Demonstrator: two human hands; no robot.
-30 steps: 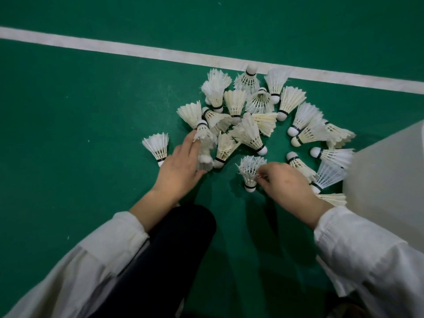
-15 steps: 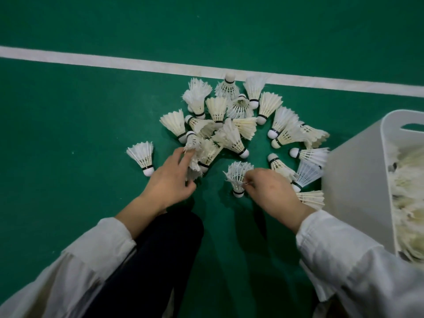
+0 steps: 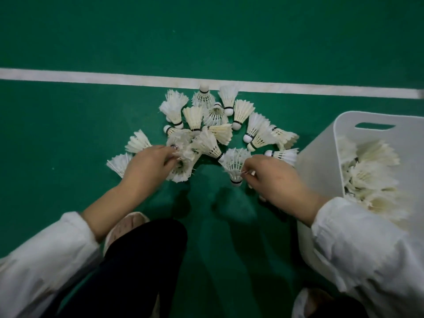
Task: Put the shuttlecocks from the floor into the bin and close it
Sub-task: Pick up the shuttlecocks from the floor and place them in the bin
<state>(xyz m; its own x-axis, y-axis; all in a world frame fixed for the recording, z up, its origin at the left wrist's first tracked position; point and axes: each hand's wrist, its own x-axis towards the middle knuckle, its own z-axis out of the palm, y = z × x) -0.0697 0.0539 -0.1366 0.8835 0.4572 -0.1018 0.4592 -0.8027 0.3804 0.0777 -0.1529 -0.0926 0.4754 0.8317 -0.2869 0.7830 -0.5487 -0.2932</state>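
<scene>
loose heap of shuttlecocks (image 3: 215, 120) on the green floor (image 3: 68, 134), touching and overlapping, just this side of the white line (image 3: 91, 76). plenty left to gather, so somewhere mid-job by the look of it.

at the near edge, a single shuttlecock (image 3: 234, 164), cork end toward the body, pinched at the feather skirt between thumb and fingertip of the right hand (image 3: 273, 177), other fingers curled under. probably taken there because the skirt is the widest, easiest part to catch. lifted or resting on the floor: cannot tell.

across from it, a clump (image 3: 183, 161) of several gathered in the left hand (image 3: 146, 166), fingers curled round the feathers, likely to carry more per trip. exact count lost in blur. two more lying partly hidden behind that wrist.

white bin (image 3: 321, 171) just beside the right forearm, open, no lid in view, holding a stored pile (image 3: 371, 180) of feathered shuttles. set close, presumably to keep each drop short.

white sleeves (image 3: 358, 249), a dark trouser knee (image 3: 137, 260) and a pale shoe (image 3: 128, 223) below, crouched near the heap.
</scene>
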